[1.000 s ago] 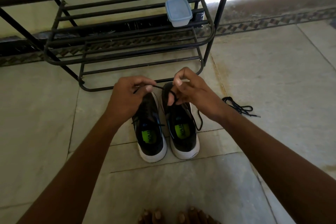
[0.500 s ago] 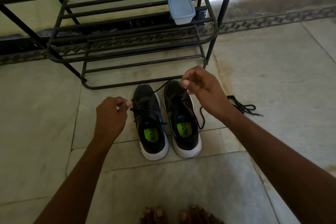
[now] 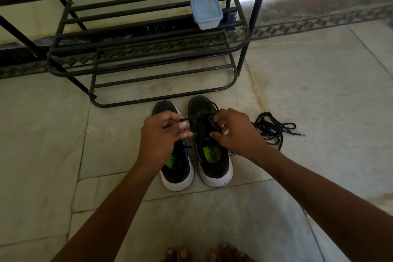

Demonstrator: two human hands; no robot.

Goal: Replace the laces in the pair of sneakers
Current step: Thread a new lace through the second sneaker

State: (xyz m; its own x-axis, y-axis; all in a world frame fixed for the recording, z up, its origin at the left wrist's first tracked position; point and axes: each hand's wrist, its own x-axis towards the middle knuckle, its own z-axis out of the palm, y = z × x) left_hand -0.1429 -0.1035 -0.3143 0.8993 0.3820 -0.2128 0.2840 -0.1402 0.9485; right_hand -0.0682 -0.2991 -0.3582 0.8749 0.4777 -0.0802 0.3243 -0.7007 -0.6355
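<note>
Two sneakers stand side by side on the floor, toes toward the black metal rack (image 3: pixel 148 57) at the far wall, heels toward me. Left to right I read the scene as follows. The left hand (image 3: pixel 161 136) hovers over the left sneaker (image 3: pixel 180 168), its grip closed in a pinch on one end of the black lace (image 3: pixel 184 121), the aglet showing just past the fingertips. The right sneaker (image 3: pixel 212 161) carries that lace across its upper eyelets; the right hand (image 3: pixel 236 132) sits over its tongue, fingers curled onto the lace near the top rows, though I cannot tell exactly which strand it grips. Just right of that sneaker, a loose bundle of laces (image 3: pixel 274 130) lies tangled on the floor. A lidded plastic box (image 3: pixel 206 11) rests on the rack's shelf, well apart from the work.

Risks, as I judge them: the pinch is at the very tip of the lace, so a tug could slip it free and let the end retreat through an eyelet. Uneven pulling between the two hands may leave one end short. The left hand covers the left sneaker's eyelets, so a skipped or crossed row could pass unnoticed. The tangled bundle may knot further if dragged from one end.
</note>
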